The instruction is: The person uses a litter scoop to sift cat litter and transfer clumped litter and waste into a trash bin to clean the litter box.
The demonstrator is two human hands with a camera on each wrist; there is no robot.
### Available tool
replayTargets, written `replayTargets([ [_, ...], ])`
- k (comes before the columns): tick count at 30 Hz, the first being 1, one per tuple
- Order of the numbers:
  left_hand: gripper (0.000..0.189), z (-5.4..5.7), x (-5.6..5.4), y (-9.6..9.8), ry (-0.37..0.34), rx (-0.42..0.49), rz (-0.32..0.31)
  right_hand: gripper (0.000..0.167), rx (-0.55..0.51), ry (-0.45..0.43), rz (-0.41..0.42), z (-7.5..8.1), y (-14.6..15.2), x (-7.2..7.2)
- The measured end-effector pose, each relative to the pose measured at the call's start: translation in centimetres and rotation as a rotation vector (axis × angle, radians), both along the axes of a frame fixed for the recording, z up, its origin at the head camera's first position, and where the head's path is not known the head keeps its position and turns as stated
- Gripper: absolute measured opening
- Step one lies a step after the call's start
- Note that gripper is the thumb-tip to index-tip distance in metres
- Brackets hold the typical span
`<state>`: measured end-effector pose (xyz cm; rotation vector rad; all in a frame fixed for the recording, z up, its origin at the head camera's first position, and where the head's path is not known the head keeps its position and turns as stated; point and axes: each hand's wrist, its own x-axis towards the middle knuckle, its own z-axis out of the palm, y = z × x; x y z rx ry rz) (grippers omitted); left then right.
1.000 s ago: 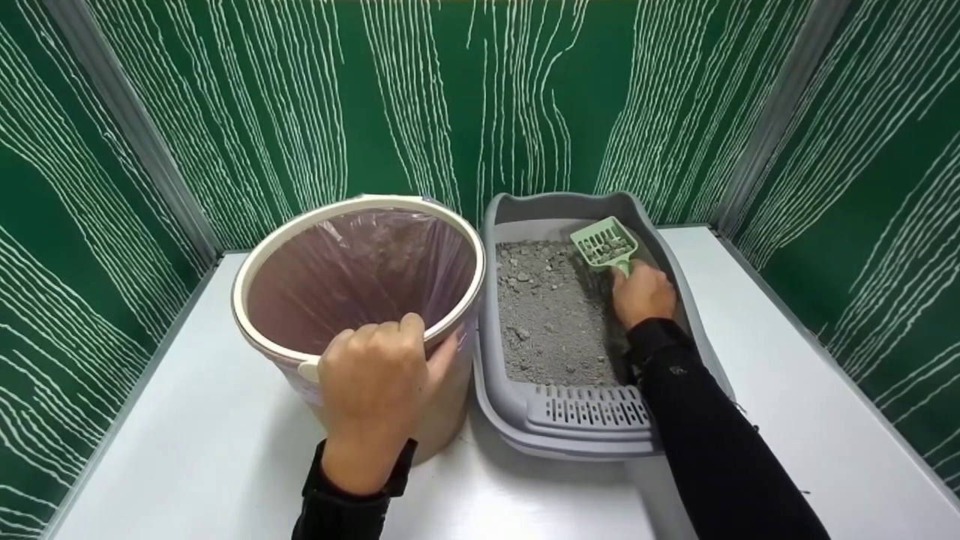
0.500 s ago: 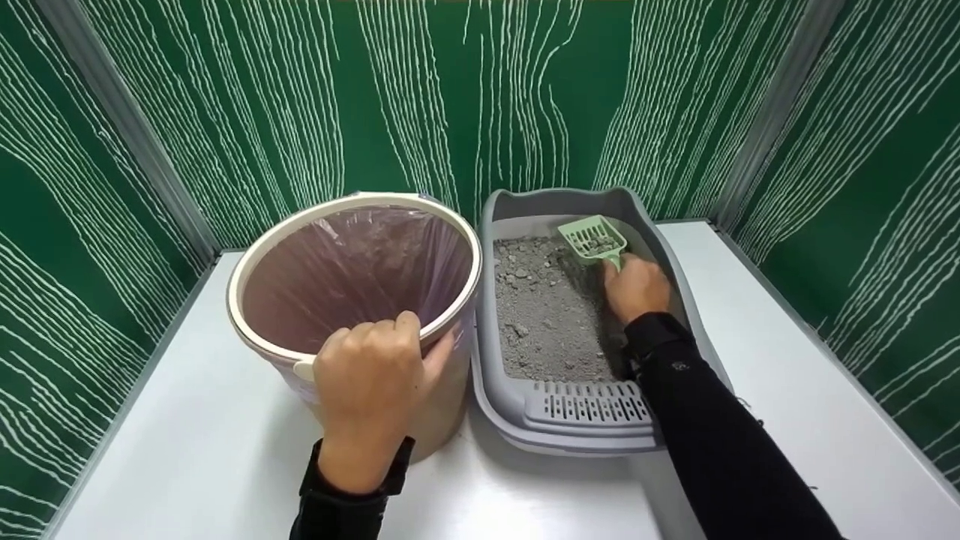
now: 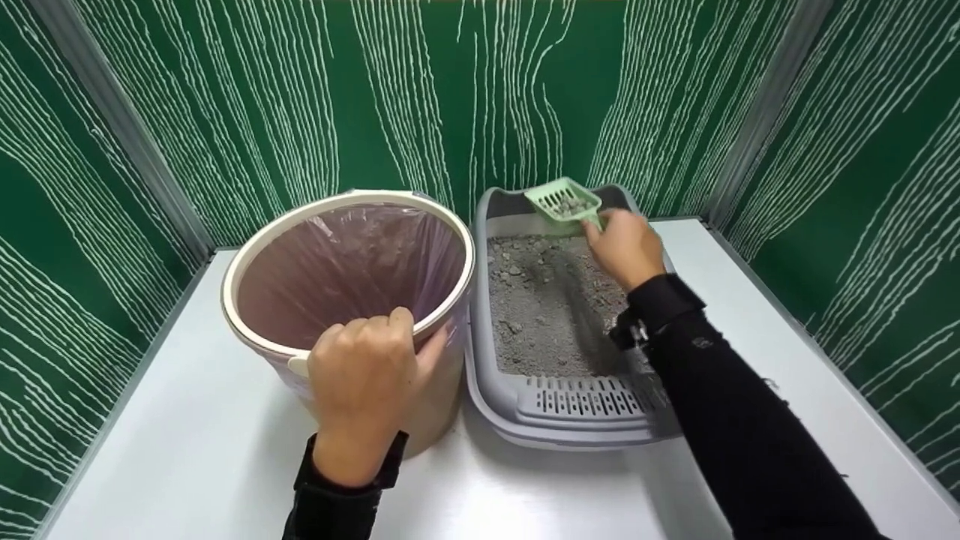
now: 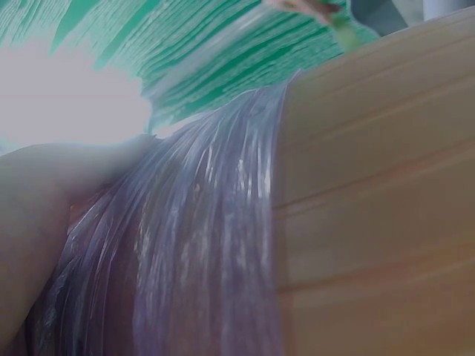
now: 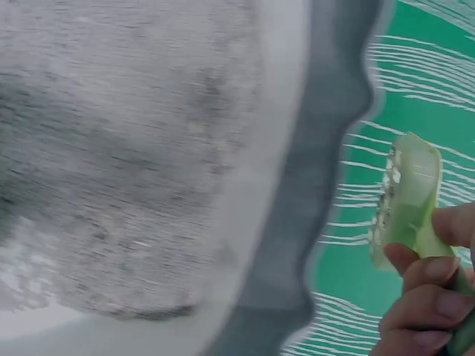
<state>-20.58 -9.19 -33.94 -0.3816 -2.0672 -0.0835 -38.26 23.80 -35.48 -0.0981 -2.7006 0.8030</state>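
My right hand grips the handle of a pale green slotted litter scoop. Grey clumps lie in its bowl, which is raised over the far end of the grey litter box. In the right wrist view the fingers curl round the scoop's handle, and the litter is blurred. My left hand holds the near rim of a trash can, thumb on the outside. A thin purplish bag lines the can and folds over its outside, as the left wrist view shows.
Both containers stand side by side on a white table. Green panels with white wavy lines rise behind and at both sides, joined by grey metal posts. Loose grey litter covers the box floor.
The right hand has lifted the scoop with its clumps up from the litter and moved it left, toward the can. The left hand keeps its hold on the rim.
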Motion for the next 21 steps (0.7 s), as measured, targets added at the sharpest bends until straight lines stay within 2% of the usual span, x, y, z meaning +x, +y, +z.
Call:
replayTargets([
  [7,0.056,-0.1,0.3,-0.1,-0.001,0.001,0.005,0.045,-0.027,-0.065,0.074,6.3,-0.3,1.9],
  [13,0.057,-0.1,0.3,0.0,-0.006,0.0,0.003,0.045,0.121,-0.028,0.23,11.4,-2.4,4.3],
  [17,0.059,-0.1,0.2,0.1,-0.001,0.0,0.006,0.041,0.209,0.048,0.339,13.6,-4.6,6.3],
  [21,0.058,0.1,0.0,0.2,-0.003,-0.005,0.004,0.037,0.242,0.101,0.46,14.5,-6.8,8.0],
])
